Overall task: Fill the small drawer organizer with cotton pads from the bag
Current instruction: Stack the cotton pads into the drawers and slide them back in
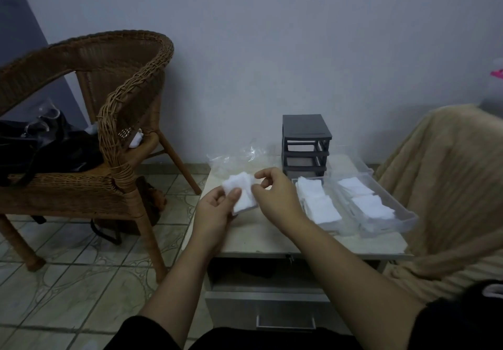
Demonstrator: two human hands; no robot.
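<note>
Fingers [236, 195] of both hands pinch cotton pads [241, 193].

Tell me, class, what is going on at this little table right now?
A person sits at a small table sorting cotton pads. The left hand holds a small stack of pads, and the right hand picks at its edge. A clear plastic bag lies behind the hands. The dark drawer frame stands empty at the back, while two clear drawers taken out of it lie beside it, already holding pads.
</note>
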